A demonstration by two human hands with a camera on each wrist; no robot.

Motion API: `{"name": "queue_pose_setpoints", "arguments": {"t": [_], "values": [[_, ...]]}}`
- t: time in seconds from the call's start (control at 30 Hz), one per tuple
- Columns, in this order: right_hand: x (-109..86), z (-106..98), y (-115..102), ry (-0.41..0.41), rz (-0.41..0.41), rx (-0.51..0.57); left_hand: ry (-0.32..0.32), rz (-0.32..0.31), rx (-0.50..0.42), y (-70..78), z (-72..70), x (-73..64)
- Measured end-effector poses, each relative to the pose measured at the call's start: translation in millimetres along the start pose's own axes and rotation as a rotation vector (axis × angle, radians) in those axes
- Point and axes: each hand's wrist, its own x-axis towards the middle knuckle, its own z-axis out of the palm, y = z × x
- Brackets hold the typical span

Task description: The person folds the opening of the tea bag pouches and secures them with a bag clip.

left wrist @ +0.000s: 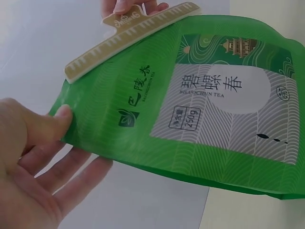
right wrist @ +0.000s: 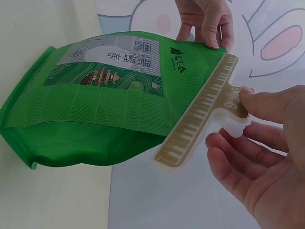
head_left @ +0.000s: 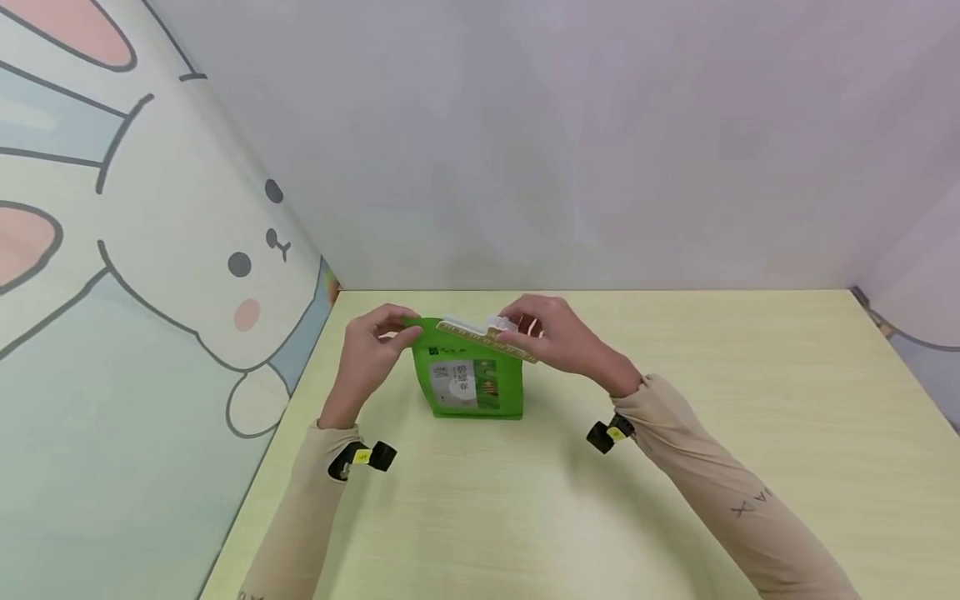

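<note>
A green tea bag (head_left: 468, 379) stands upright on the table, its printed label facing me. My left hand (head_left: 370, 352) pinches the bag's top left corner between thumb and fingers; the left wrist view shows the thumb on the front face. Across the top edge lies a long sealing clip (right wrist: 198, 114) with gold teeth markings and a white back, slanting down toward the right. My right hand (head_left: 558, 336) grips the clip's handle, thumb on the gold tab and fingers behind it. In the right wrist view the clip overlaps the bag's top edge.
The pale wooden table (head_left: 735, 433) spreads to the right and front. A grey-white wall (head_left: 570, 150) rises behind its back edge, and a wall with a cartoon rabbit (head_left: 187, 217) stands close on the left. Each wrist carries a small black camera (head_left: 382, 456).
</note>
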Motion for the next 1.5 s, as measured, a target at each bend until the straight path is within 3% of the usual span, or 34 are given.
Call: {"name": "queue_pose_setpoints", "arguments": {"t": [0.2, 0.4, 0.63, 0.9, 1.1, 1.37, 1.5], "values": [[-2.4, 1.2, 2.7, 0.028, 0.002, -0.008, 0.022, 0.017, -0.007, 27.9, 2.7, -1.6], [-6.4, 0.5, 4.1, 0.058, -0.018, -0.009, 0.022, 0.012, -0.026, 35.1, 5.4, -1.4], [-11.3, -0.6, 3.4, 0.075, -0.003, -0.008, -0.007, 0.009, -0.038, 33.4, 6.3, 1.6], [-20.4, -4.3, 3.1, 0.035, 0.061, 0.005, -0.033, -0.005, -0.023, 26.4, 4.1, -0.9], [-30.1, -8.3, 6.0, 0.018, 0.121, 0.004, -0.019, 0.013, -0.070, 22.8, 3.0, 0.0], [-47.4, -8.1, 8.2, 0.014, 0.190, 0.048, 0.005, 0.069, -0.021, 17.6, 4.1, -1.1], [-54.1, -3.8, 8.4, -0.004, 0.171, 0.060, 0.017, 0.072, -0.032, 2.4, 4.9, 0.6]]}}
